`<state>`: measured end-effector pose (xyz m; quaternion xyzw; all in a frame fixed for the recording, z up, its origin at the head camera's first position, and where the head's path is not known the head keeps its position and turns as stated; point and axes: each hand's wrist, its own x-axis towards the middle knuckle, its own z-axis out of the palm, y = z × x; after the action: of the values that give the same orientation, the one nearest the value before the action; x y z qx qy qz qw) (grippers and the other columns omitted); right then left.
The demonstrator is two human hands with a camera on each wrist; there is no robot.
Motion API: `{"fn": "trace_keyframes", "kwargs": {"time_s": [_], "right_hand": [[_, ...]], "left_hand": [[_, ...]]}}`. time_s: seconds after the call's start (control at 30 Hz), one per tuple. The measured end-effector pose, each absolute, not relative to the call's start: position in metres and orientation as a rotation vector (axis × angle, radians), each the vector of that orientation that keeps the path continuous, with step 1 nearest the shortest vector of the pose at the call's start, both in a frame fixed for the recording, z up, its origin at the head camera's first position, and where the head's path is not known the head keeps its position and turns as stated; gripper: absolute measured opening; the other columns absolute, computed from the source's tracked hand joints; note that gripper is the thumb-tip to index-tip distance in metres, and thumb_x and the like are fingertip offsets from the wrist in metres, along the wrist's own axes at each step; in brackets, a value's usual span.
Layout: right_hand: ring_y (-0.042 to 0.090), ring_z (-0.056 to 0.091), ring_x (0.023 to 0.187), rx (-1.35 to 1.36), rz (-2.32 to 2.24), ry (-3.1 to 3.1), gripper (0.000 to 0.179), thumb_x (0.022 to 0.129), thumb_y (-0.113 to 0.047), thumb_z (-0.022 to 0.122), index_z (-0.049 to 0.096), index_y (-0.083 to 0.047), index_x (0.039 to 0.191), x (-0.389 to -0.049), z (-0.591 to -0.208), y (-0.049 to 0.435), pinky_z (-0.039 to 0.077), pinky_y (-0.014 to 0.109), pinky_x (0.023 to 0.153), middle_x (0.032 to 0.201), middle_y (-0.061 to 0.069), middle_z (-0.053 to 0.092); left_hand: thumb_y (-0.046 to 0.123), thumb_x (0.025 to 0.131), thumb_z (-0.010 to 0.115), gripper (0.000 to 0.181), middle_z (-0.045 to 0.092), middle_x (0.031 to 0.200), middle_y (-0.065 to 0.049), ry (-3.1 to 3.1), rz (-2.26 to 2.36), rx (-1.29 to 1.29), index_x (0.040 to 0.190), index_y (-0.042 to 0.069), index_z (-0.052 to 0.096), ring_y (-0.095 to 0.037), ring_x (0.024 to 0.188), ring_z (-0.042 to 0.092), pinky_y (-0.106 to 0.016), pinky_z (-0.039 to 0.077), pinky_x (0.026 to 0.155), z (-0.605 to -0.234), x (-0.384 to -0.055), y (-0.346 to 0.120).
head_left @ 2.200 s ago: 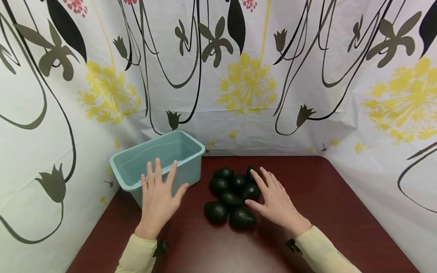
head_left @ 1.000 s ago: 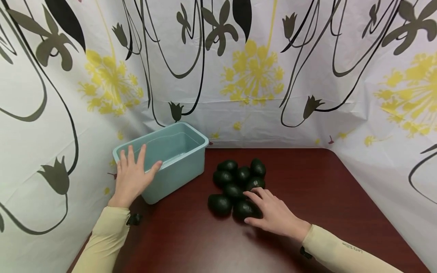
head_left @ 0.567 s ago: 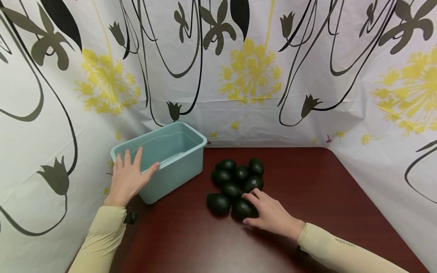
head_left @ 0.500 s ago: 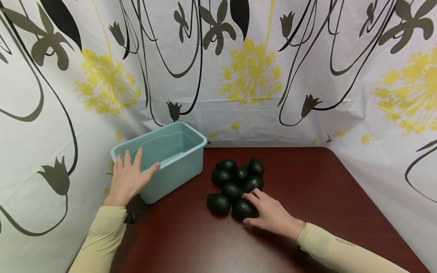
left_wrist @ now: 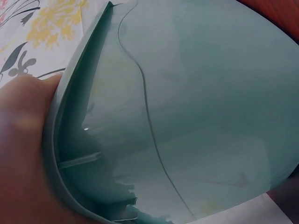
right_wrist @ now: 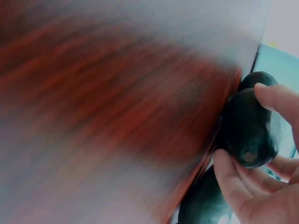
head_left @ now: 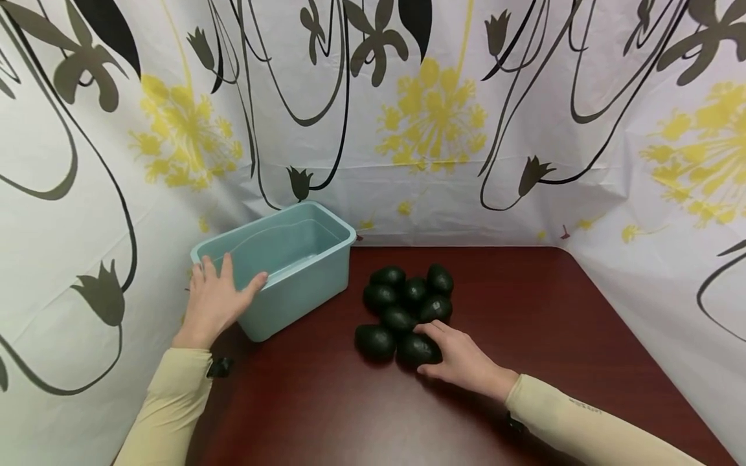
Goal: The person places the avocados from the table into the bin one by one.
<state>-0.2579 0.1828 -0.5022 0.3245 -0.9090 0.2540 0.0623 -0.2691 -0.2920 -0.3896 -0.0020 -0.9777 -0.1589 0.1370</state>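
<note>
Several dark green avocados (head_left: pixel 398 320) lie in a close group on the dark red table. My right hand (head_left: pixel 460 359) grips the avocado nearest me on the right (head_left: pixel 416 350), thumb on its near side and fingers over its far side. In the right wrist view, the gripped avocado (right_wrist: pixel 247 123) shows its stem end, with fingertips on both sides of it. My left hand (head_left: pixel 214 299) holds the near left corner of the light blue plastic bin (head_left: pixel 303 291), its fingertips hidden past the rim. In the left wrist view, that hand (left_wrist: pixel 23 140) lies against the bin's rim (left_wrist: pixel 52 121).
The bin stands at the table's left edge, left of the avocados, its open top facing up. A flowered white cloth (head_left: pixel 431 213) hangs along the back and both sides. Bare tabletop (head_left: pixel 524 304) extends right of the group and toward me (head_left: pixel 326 414).
My left hand has moved left from in front of the bin onto its corner rim. My right hand came down from the group's back right and has taken hold of the near right avocado.
</note>
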Motion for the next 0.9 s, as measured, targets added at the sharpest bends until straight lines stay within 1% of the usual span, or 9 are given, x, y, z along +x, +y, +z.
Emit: {"fn": "trace_keyframes", "kwargs": {"time_s": [0.2,0.4,0.6,0.77,0.9], "right_hand": [[0.002,0.061,0.103,0.983,0.855,-2.774,0.066,0.076,-0.033,0.089,0.059,-0.024,0.135,-0.259,-0.502,0.182,0.054,0.028,0.080,0.122,-0.017,0.056],[0.002,0.060,0.098,1.007,0.822,-2.750,0.065,0.074,-0.030,0.089,0.061,-0.025,0.133,-0.266,-0.495,0.186,0.054,0.027,0.077,0.118,-0.016,0.055],[0.002,0.059,0.097,1.023,0.825,-2.712,0.066,0.073,-0.027,0.088,0.061,-0.026,0.133,-0.274,-0.481,0.188,0.053,0.028,0.076,0.118,-0.016,0.054],[0.001,0.057,0.104,1.057,0.850,-2.691,0.066,0.073,-0.026,0.088,0.060,-0.025,0.133,-0.279,-0.474,0.185,0.053,0.029,0.081,0.120,-0.018,0.054],[0.001,0.057,0.105,1.069,0.870,-2.674,0.066,0.073,-0.026,0.088,0.060,-0.026,0.133,-0.283,-0.469,0.182,0.053,0.029,0.083,0.121,-0.019,0.054]], "left_hand": [[0.076,0.094,0.039,0.113,-0.002,0.151,-0.051,-2.839,-0.483,-0.010,0.154,-0.016,0.010,-0.065,0.140,-0.003,-0.074,0.010,0.109,-0.391,-0.268,-0.292],[0.076,0.094,0.039,0.115,-0.005,0.151,-0.051,-2.840,-0.505,-0.012,0.153,-0.018,0.009,-0.063,0.142,-0.006,-0.073,0.008,0.110,-0.393,-0.269,-0.292],[0.076,0.094,0.039,0.116,-0.005,0.151,-0.050,-2.839,-0.511,-0.018,0.153,-0.018,0.007,-0.063,0.142,-0.006,-0.072,0.006,0.111,-0.390,-0.271,-0.291],[0.076,0.094,0.038,0.117,-0.004,0.151,-0.050,-2.834,-0.503,-0.004,0.152,-0.020,0.006,-0.064,0.141,-0.005,-0.072,0.007,0.111,-0.390,-0.272,-0.292],[0.077,0.094,0.038,0.117,-0.002,0.151,-0.050,-2.823,-0.496,0.005,0.152,-0.020,0.005,-0.064,0.141,-0.002,-0.071,0.009,0.111,-0.391,-0.271,-0.293]]}}
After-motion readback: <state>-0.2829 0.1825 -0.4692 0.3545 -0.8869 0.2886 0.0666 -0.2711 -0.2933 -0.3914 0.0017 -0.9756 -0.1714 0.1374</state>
